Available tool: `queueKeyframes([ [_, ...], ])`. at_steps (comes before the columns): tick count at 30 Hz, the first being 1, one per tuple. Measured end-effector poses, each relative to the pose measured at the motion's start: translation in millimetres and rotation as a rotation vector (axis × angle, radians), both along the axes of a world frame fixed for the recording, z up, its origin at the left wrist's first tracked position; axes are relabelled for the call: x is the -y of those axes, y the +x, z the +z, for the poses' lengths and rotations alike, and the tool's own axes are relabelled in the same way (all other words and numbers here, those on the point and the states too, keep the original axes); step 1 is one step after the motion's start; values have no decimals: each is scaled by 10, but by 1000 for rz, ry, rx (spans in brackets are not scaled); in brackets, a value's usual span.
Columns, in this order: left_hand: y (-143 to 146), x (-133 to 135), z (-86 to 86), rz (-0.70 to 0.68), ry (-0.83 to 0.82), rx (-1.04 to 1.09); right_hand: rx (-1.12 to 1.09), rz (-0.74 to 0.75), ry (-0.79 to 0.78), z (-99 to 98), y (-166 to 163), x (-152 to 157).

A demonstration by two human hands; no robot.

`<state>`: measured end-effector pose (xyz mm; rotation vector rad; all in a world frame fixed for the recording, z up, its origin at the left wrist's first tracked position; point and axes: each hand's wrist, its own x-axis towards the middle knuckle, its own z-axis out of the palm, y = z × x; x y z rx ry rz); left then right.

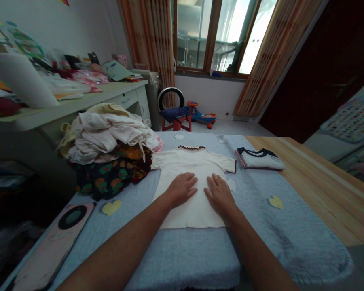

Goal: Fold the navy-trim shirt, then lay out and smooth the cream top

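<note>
A cream short-sleeved shirt [194,161] with a dark trimmed collar lies spread flat on a light blue blanket [261,226]. My left hand [182,188] rests palm down on the shirt's middle, fingers stretched out. My right hand [219,195] lies flat beside it on the shirt, fingers also extended. Neither hand holds anything. The two hands are a little apart, side by side.
A heap of unfolded clothes [109,145] sits at the left of the blanket. A folded white and navy garment [261,158] lies at the right. A phone [56,238] lies near the left edge. Bare wooden table [327,190] extends right. A cluttered desk [63,101] stands left.
</note>
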<state>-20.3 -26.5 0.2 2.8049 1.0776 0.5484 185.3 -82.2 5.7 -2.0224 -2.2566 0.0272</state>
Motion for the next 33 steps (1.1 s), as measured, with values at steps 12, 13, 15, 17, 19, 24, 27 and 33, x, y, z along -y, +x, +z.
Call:
queueKeyframes([
  [12,4,44,-28,63,-123,-80,10,-107,-33,34,8,2],
  [13,5,43,-26,63,-124,-78,13,-110,-32,39,5,6],
  [15,6,38,-25,64,-124,-72,16,-119,-35,41,3,9],
  [17,7,34,-29,67,-129,-75,17,-140,-39,33,7,11],
  [19,6,32,-33,66,-132,-77,22,-177,-38,16,11,14],
  [24,5,33,-30,70,-133,-89,20,-248,14,-17,-2,30],
  [27,10,36,-19,75,-134,-111,-15,-205,83,-5,-16,31],
  [33,9,27,-33,68,-114,-98,-140,82,94,8,-10,28],
])
